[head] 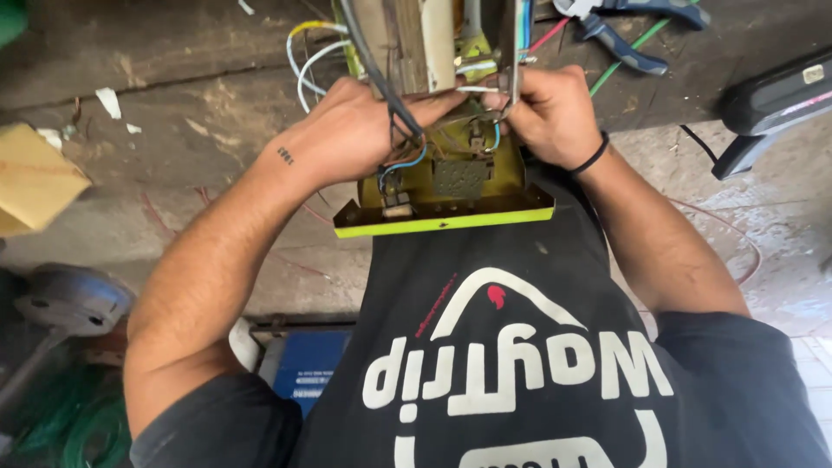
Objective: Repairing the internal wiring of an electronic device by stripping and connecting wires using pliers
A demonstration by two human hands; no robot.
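In the head view, a tan cardboard box point(33, 178) juts in at nine o'clock with one corner pointing right, and a blue rectangular package point(305, 362) with a pale label strip along its lower edge lies on the floor at seven o'clock, half hidden behind the black shirt point(520, 347). The yellow-green metal chassis point(446, 217) sits just above centre, its folded front lip running three to nine o'clock while its long axis runs twelve to six, the open wired end pointing up toward twelve. The left hand point(360, 130) is curled narrow around a bundle of dark cables point(381, 87) at eleven o'clock of the chassis, fingers pressed into the wiring. The right hand point(546, 113) is closed in a pinch on a thin metal strip point(513, 61) at one o'clock, a black band on its wrist. Blue-handled pliers point(628, 35) lie on the concrete floor point(191, 130) at one o'clock, well apart from both hands
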